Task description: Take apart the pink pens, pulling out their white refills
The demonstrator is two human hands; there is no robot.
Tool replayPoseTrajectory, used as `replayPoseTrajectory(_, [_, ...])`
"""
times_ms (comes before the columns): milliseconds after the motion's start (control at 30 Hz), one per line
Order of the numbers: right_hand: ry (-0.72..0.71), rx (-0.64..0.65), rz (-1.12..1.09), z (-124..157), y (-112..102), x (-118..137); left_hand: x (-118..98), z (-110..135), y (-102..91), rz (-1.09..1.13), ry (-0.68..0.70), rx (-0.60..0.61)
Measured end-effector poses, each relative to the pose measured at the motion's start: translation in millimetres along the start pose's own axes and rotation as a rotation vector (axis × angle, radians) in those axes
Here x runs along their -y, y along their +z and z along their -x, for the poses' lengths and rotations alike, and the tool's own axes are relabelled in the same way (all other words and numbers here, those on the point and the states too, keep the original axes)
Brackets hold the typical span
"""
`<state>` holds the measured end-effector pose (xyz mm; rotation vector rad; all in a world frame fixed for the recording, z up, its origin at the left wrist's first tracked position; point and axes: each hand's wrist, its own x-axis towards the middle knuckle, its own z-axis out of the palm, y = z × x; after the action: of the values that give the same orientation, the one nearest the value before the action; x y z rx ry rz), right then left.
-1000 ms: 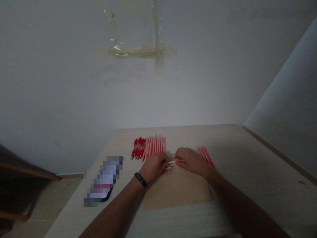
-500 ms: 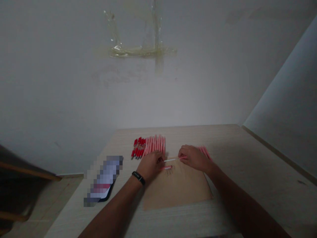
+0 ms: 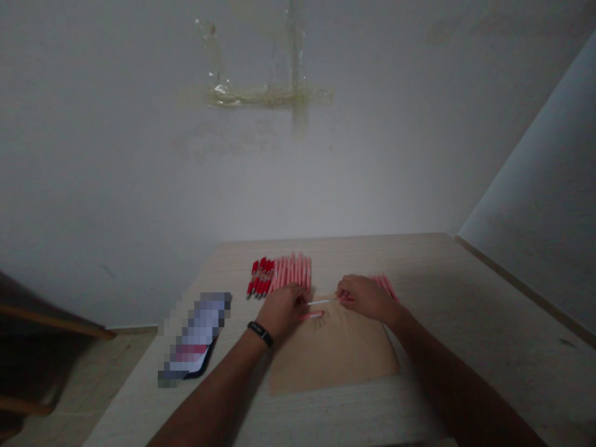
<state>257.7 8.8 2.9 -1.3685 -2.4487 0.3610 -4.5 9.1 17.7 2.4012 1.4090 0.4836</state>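
Note:
Between my two hands stretches a thin white rod (image 3: 321,302) that looks like a pen refill. My left hand (image 3: 285,310), with a black band on its wrist, is closed on the rod's left end. My right hand (image 3: 365,294) pinches a small pink pen part (image 3: 346,299) at the other end; whether the rod is inside it I cannot tell. Just below the rod, a short pink-and-white pen piece (image 3: 316,315) lies on a brown paper sheet (image 3: 335,360), near some scribbled dark lines. Part of that piece is hidden by my left hand.
Beyond my left hand, several pink pen barrels (image 3: 293,270) lie in a row beside several red pen pieces (image 3: 259,285). More pink barrels (image 3: 384,285) lie behind my right hand. A phone (image 3: 198,338), its screen blurred, rests on the table's left (image 3: 153,397). A wall (image 3: 349,186) stands behind.
My right hand has shifted very slightly, with its fingers moving at the pink part. The left hand and the things on the table look the same.

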Motion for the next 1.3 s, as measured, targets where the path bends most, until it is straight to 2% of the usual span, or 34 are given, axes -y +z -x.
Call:
replayPoseTrajectory(267, [0.029,0.029,-0.022,1.4,-0.4,-2.3,-4.3,0.8,-2.8,-0.002,-0.011,0.032])
replayPoseTrajectory(600, [0.15,0.047,0.004,2.5,-5.6,7.7,2.7,0.4,2.3,-0.02,0.037,0.015])
replayPoseTrajectory(1033, [0.118,0.035,-0.052,2.2,-6.8,6.8,-5.3,1.3,-2.6,-0.054,-0.043,0.057])
replayPoseTrajectory(1300, [0.039,0.002,-0.08,0.3,-6.6,10.4,-0.1,0.9,1.0,-0.026,0.019,0.042])
